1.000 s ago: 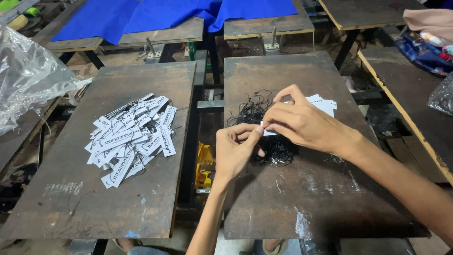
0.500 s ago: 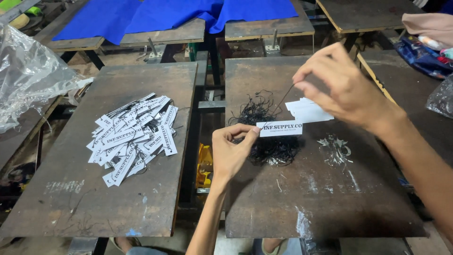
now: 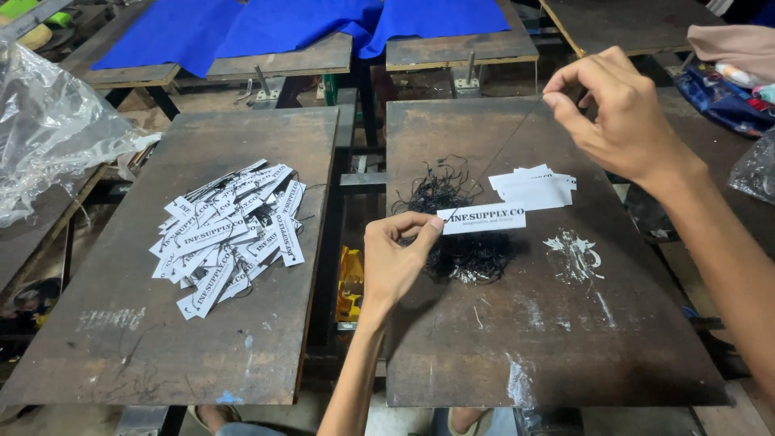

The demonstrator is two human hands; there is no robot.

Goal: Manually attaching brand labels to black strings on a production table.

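My left hand (image 3: 397,257) pinches the left end of a white rectangular paper tag (image 3: 483,218), held flat just above a tangle of black strings (image 3: 460,234) on the right-hand dark wooden board (image 3: 549,323). My right hand (image 3: 617,113) is raised up and to the right, fingertips pinched on a thin black string that runs down toward the tag. A small stack of unthreaded white tags (image 3: 533,187) lies behind the tangle. On the left-hand board (image 3: 121,323) sits a heap of white tags (image 3: 230,234) with strings on them.
Blue cloth (image 3: 242,28) covers boards at the back. A crumpled clear plastic bag (image 3: 56,137) lies at the far left. A yellow object (image 3: 350,278) shows in the gap between the two boards. Bags and clothing (image 3: 731,73) sit at the right edge.
My hands were together over the string tangle a second ago. The right hand has since pulled up and away to the right with a string, and the left hand holds the tag out.
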